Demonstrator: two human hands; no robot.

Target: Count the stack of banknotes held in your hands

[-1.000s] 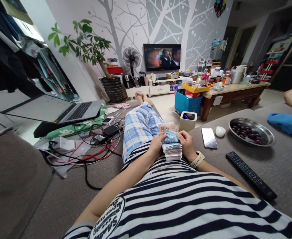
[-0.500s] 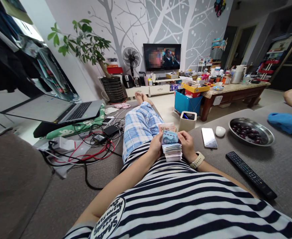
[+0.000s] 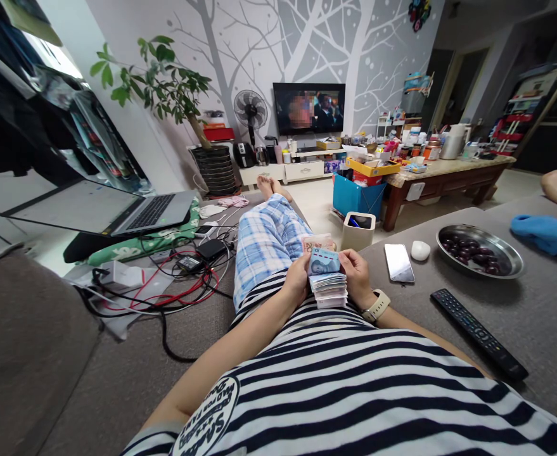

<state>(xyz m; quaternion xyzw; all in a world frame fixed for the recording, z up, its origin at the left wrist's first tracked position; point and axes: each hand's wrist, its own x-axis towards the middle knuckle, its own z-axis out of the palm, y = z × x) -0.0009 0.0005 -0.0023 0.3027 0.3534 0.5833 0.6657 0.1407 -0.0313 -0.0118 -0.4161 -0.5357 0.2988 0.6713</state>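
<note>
My hands rest on my striped shirt at my lap, and both hold a thick stack of banknotes (image 3: 328, 290). My left hand (image 3: 298, 278) grips the stack's left side. On the right side, my right hand (image 3: 357, 277), with a pale watch (image 3: 376, 306) on its wrist, pinches a blue-green note (image 3: 323, 261) lifted from the top. Behind that note shows a tan note (image 3: 317, 243) marked 20. My fingers hide part of the notes.
On the grey sofa to my right lie a smartphone (image 3: 399, 262), a black remote (image 3: 478, 334) and a metal bowl of dark fruit (image 3: 480, 251). To my left sit an open laptop (image 3: 149, 212) and tangled cables (image 3: 178, 285). My plaid-covered legs (image 3: 268, 247) stretch forward.
The blue-green note has shifted slightly and now lies flatter on the stack. My hands have barely moved, and the picture on the television has changed.
</note>
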